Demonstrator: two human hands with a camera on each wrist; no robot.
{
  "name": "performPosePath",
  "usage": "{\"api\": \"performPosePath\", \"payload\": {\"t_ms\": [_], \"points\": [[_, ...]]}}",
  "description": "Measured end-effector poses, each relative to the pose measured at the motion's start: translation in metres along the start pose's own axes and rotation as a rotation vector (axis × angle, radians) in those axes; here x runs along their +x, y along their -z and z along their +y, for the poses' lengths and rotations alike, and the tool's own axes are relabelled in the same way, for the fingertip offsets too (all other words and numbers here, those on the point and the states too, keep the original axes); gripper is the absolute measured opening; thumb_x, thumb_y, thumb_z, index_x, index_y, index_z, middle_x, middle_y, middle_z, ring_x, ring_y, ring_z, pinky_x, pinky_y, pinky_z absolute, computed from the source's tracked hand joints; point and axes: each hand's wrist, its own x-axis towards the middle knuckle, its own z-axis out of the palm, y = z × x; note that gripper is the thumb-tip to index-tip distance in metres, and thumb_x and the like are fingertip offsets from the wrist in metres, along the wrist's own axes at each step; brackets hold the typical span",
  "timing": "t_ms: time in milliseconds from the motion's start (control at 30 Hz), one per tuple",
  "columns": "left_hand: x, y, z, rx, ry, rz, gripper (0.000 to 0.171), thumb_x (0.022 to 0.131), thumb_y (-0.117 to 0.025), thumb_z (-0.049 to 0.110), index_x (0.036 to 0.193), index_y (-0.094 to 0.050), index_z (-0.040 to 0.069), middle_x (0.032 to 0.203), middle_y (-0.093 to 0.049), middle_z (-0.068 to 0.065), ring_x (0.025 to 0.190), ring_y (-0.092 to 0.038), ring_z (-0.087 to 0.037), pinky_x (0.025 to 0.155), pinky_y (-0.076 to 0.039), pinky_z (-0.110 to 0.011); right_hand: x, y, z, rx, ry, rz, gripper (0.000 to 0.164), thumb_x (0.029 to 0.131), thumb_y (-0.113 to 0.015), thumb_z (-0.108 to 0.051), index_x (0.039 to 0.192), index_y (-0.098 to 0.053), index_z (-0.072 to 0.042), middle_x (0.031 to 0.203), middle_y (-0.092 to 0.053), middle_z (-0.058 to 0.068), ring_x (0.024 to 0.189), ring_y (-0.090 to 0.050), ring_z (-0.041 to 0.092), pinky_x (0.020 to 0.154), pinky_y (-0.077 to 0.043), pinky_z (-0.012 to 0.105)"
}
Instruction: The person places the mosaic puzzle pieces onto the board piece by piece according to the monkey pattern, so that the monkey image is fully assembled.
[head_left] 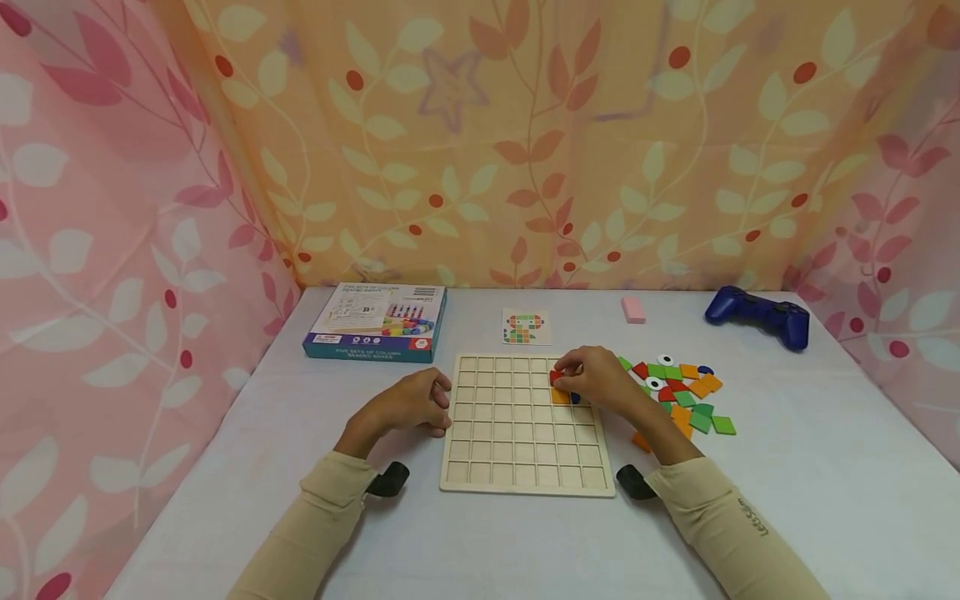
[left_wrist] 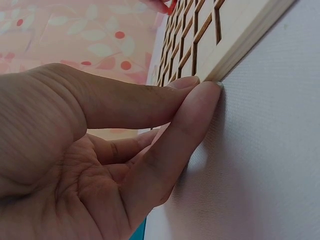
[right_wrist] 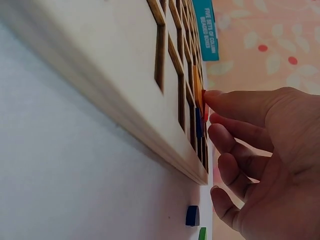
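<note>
Head view shows us a flat box (head_left: 375,321) beyond the wooden board (head_left: 513,432), to its left. At the board's left edge, the left hand (head_left: 408,404) grips it between thumb and finger. Past the board's far edge lies a picture card (head_left: 526,327). At the board's far right part, we see the right hand (head_left: 603,382) pinching a red tile (head_left: 555,377), an orange tile (head_left: 560,397) and a blue tile (head_left: 575,398) beside it. Rightward, we find a pink block (head_left: 633,311) beyond the board, loose coloured tiles (head_left: 686,398) beside its right edge, and a blue game controller (head_left: 757,315) past them.
</note>
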Motion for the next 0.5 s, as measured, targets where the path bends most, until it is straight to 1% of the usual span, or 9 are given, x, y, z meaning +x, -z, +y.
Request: {"api": "performPosePath", "payload": {"t_ms": [100,200,333,400,500], "points": [[-0.0001,0.0005,-0.0004,0.006,-0.006,0.001,0.057,0.086,-0.077,-0.007,0.137,-0.051,-0.005,0.111,-0.06,-0.016,0.083,-0.067,-0.021,0.075,-0.064,-0.029,-0.0006,-0.0001,0.0006,0.009,-0.003,-0.003,0.026,0.094,-0.078,-0.016,0.116,-0.078,-0.002,0.099,-0.069,0.008,0.092,-0.058,0.024,0.076,-0.051,0.03],[0.0002,0.0014,-0.0013,0.01,-0.012,0.003,0.058,0.086,-0.078,-0.006,0.137,-0.052,-0.006,0.111,-0.06,-0.015,0.081,-0.066,-0.02,0.074,-0.063,-0.029,-0.0009,-0.0006,0.0006,0.012,0.012,-0.007,0.026,0.094,-0.077,-0.014,0.117,-0.078,-0.001,0.101,-0.07,0.009,0.092,-0.059,0.024,0.076,-0.051,0.03],[0.0,0.0018,-0.0018,0.007,-0.017,0.002,0.059,0.085,-0.078,-0.006,0.137,-0.052,-0.006,0.111,-0.06,-0.015,0.08,-0.066,-0.019,0.073,-0.063,-0.029,-0.0021,-0.0007,0.0005,0.021,0.02,-0.012,0.026,0.094,-0.075,-0.01,0.118,-0.077,-0.001,0.1,-0.071,0.008,0.092,-0.059,0.024,0.076,-0.051,0.031],[-0.0002,0.0018,-0.0017,0.007,-0.017,0.001,0.059,0.085,-0.078,-0.005,0.137,-0.052,-0.006,0.111,-0.06,-0.015,0.08,-0.066,-0.019,0.073,-0.063,-0.029,-0.0028,-0.0003,0.0009,0.024,0.017,-0.011,0.025,0.095,-0.074,-0.009,0.119,-0.077,-0.002,0.1,-0.071,0.008,0.092,-0.059,0.024,0.078,-0.052,0.032],[-0.001,0.0018,-0.0013,0.007,-0.021,0.001,0.059,0.085,-0.078,-0.005,0.138,-0.051,-0.007,0.111,-0.06,-0.015,0.08,-0.066,-0.019,0.073,-0.063,-0.028,-0.0042,0.0013,0.0021,0.022,0.013,-0.009,0.025,0.096,-0.073,-0.01,0.12,-0.077,-0.004,0.102,-0.072,0.007,0.096,-0.061,0.025,0.085,-0.055,0.037]]}}
